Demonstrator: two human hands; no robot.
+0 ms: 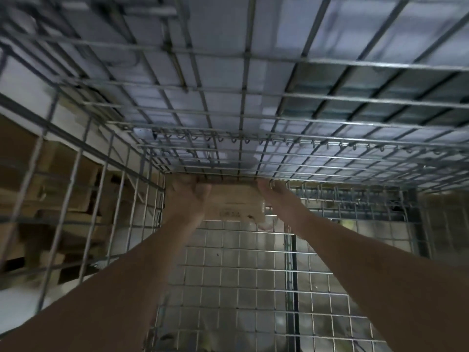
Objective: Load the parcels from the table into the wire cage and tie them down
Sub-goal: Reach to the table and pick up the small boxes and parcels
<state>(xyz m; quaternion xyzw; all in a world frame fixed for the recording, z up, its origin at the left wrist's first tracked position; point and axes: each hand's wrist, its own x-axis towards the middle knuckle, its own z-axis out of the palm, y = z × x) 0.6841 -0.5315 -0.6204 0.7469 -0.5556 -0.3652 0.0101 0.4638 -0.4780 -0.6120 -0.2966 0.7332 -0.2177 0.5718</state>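
Holding a pale parcel [234, 204] way at the back of the wire cage [243, 128], both arms reach deep inside. The left hand [187, 196] is curled round the parcel's left end & the right hand [275, 196] presses on its right end, w/ fingers up by the wires. Can't tell just how the right fingers bend, bc it's dark and blurry there.

The parcel sits high up, touching or almost touching the wire panel over the hands. It's up against the back wall [241, 262] of the cage, I think. Can't see what's under it.

What could go wrong, my guess:

- Fingers could get pinched. The right hand is right next to little wire hooks [299, 143] & the panel edge. A push up could squash a finger between parcel & wire.
- The parcel could drop. If nothing's under it and one hand lets go first, it tips and falls to the cage bottom.
- It could jam. It's tight up against the top wires, so a corner may catch in a gap & tear the wrap.
- Arms are stretched far, so the grip is prob weak and wobbly.
- It's dim in there, so it's hard to see where the parcel lands.

Brown boxes [58, 179] sit outside the cage on the left, behind the side wires. No rope or strap shows yet, so tying down isn't started.
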